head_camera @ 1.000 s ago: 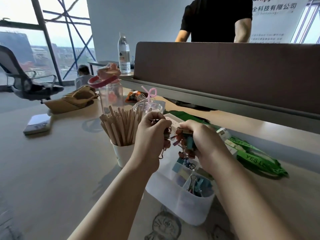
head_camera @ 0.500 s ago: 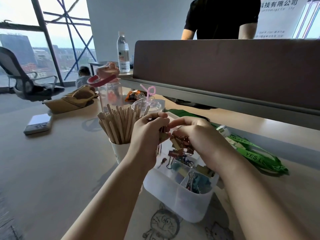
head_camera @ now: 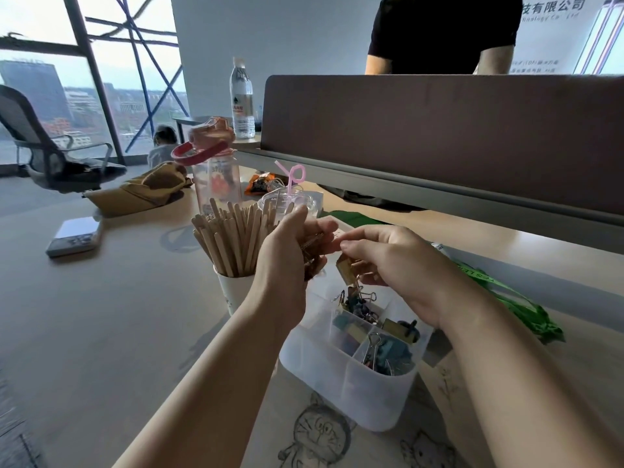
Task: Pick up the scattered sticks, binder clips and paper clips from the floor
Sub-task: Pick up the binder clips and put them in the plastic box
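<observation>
Binder clip pinched by right fingers above organizer rim; left fingers clutch clips.

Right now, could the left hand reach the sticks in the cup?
Probably yes: the sticks stand right beside the left hand with nothing between, though its fingers grip a bunch of clips.

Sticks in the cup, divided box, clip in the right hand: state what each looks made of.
Sticks: pale, matte, flat, likely wood. Divided box: translucent, frosted walls, probably plastic. Binder clip pinched by the right hand: gold, shiny, apparently metal.
</observation>
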{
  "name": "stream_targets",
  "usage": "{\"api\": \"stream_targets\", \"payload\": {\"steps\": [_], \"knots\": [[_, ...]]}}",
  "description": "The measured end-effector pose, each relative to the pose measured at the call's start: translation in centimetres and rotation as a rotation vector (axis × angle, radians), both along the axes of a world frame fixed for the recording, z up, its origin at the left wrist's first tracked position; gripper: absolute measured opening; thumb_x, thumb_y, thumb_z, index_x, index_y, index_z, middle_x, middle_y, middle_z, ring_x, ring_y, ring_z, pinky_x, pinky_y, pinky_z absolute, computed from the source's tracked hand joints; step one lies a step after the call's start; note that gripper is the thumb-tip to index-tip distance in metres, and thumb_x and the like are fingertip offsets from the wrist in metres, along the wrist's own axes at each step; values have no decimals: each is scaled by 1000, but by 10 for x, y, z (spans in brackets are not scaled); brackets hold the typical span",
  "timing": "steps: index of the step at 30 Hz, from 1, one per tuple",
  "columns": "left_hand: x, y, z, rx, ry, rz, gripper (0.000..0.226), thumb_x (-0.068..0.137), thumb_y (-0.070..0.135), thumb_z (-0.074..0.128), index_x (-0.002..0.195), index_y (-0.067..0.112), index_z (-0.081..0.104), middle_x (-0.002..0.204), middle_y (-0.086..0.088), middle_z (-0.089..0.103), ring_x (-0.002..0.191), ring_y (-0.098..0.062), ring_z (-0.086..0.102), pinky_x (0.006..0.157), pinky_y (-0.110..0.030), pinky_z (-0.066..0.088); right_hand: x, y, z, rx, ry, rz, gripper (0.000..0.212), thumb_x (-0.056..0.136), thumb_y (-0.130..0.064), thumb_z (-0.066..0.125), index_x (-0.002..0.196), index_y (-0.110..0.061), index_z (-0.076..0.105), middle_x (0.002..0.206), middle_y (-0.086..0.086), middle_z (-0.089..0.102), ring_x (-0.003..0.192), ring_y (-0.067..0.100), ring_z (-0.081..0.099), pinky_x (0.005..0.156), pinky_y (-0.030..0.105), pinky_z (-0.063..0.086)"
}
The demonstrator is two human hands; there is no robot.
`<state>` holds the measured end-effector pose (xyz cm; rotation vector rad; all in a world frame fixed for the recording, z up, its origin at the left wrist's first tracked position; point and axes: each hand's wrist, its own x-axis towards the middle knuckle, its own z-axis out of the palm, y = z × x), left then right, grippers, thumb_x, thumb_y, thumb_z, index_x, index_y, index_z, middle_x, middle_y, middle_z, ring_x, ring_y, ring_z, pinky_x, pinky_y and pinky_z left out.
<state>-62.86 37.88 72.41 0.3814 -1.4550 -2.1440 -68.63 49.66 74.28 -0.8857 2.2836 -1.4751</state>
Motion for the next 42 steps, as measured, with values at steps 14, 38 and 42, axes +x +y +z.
{"api": "stream_targets", "payload": {"steps": [14,38,42], "knots": [[-2,-2,-4,-124,19,116,33,85,-12,43,89,7,69,88,-13,71,71,-20,65,64,-28,53,2,3,5,-54,-22,-27,24,93,-8,53,86,-20,73,76,-1,74,80,19,71,85,39,55],[126,-53,38,-246,22,388,24,85,-6,49,77,9,66,66,-5,61,63,-18,56,60,-25,45,105,-65,71,-350,161,73,22,90,-7,51,81,-15,69,68,2,68,64,10,63,58,19,52],[218,-85,39,-303,-70,589,21,86,-1,51,81,10,68,69,-5,64,67,-17,59,64,-25,49,182,-121,75,-304,-16,375,19,93,-7,51,81,-13,66,70,3,67,66,11,63,61,19,52]]}}
